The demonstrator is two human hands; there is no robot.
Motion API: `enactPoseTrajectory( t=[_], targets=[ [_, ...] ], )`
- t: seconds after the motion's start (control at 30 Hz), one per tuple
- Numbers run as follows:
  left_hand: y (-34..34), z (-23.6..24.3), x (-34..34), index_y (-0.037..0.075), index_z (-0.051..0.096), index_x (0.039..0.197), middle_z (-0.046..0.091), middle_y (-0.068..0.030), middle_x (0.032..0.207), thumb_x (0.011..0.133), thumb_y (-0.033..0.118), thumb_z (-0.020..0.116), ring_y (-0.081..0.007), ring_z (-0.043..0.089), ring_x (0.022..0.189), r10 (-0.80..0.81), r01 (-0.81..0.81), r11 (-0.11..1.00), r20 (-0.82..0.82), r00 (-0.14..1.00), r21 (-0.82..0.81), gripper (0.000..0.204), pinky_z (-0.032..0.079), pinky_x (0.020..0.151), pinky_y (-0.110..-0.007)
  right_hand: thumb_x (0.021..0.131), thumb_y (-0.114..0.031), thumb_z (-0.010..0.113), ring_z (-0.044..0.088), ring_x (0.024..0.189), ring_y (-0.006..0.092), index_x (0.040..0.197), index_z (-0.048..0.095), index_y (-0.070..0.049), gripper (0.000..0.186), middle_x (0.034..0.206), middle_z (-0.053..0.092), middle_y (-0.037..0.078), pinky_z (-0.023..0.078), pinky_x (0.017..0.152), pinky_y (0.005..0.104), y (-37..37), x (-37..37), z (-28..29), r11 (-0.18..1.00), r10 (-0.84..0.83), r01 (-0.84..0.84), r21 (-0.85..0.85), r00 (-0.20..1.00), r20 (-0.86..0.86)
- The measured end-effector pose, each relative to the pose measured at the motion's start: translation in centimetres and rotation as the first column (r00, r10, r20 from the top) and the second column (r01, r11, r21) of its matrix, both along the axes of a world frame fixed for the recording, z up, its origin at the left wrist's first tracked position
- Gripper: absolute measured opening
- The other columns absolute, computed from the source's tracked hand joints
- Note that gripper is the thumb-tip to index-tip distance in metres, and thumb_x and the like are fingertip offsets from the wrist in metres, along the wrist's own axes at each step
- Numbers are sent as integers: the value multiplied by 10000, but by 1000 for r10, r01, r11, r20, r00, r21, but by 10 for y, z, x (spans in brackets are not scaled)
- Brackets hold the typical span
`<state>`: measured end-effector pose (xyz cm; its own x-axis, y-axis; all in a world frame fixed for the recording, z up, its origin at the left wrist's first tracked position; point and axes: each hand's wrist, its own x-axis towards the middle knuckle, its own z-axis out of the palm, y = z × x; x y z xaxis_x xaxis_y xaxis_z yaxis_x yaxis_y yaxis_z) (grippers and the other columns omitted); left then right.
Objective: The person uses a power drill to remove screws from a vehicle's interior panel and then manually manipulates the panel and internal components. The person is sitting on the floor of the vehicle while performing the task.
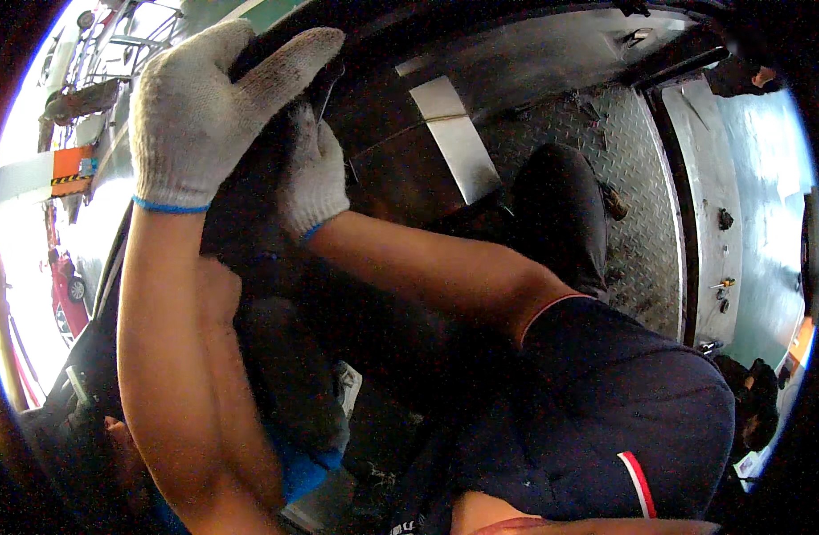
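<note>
My left hand (187, 116), in a white knit glove with a blue cuff, is raised at the upper left against a dark part. Its thumb stretches to the right, apart from the fingers, whose tips are partly out of sight. Just below and to the right, my right hand (316, 174), in a matching glove, is closed beside the same dark part. A thin, shiny metal piece (327, 96) shows above its fingers. Whether that hand grips the piece cannot be made out. Deep shadow covers most of the dark part.
Right of the hands, a bright metal strip (454, 138) lies across a dark surface. Farther right is a diamond-patterned metal plate (641, 205), then a pale ledge (712, 214) with small tools. A dark-clad leg (561, 205) rests by the plate. A red car (68, 290) stands far left.
</note>
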<state>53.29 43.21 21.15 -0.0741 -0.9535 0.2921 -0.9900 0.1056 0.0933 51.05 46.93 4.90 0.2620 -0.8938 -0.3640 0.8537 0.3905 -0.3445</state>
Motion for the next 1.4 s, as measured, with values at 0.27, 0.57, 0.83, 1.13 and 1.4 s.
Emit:
enactPoseTrajectory(
  t=[0.27,0.57,0.83,1.13,1.4],
  targets=[
    [-4,-1,0,11,580,740,507,-219,650,910,570,694,-331,438,569,13,-13,1000,45,999,7,595,446,598,-415,1111,-353,409,586,1012,261,1297,561,25,448,1162,643,156,468,951,371,3,-10,5,968,185,-230,-102,925,-332],
    [-8,-5,3,35,620,705,541,-228,647,854,693,671,-432,559,632,58,-58,998,62,996,7,676,469,608,-449,1048,-236,509,701,1039,279,1337,601,-84,339,1165,723,135,565,909,383,-92,-150,-31,308,5,-909,-281,297,-955],
    [-1,1,0,18,670,830,560,-177,662,908,643,651,-245,541,605,97,-102,992,64,993,73,630,462,648,-385,1058,-365,513,692,1021,233,1281,641,-73,389,1162,723,134,557,894,375,-96,-175,29,322,340,-921,-218,328,-881],
    [-2,11,-2,64,752,846,650,-182,685,829,695,697,-320,673,640,100,-105,990,53,994,95,634,520,640,-395,1038,-221,476,682,1005,347,1153,644,-30,279,1088,711,208,553,864,450,-65,-132,-17,479,100,-702,-527,640,-762],
    [-7,0,-12,35,709,819,603,-142,643,887,628,687,-214,559,571,102,-92,981,-53,993,169,597,462,618,-376,1095,-279,435,658,886,227,1167,608,-7,330,1015,702,126,550,824,387,-12,-70,4,955,258,-279,-96,947,-193]
  ],
)
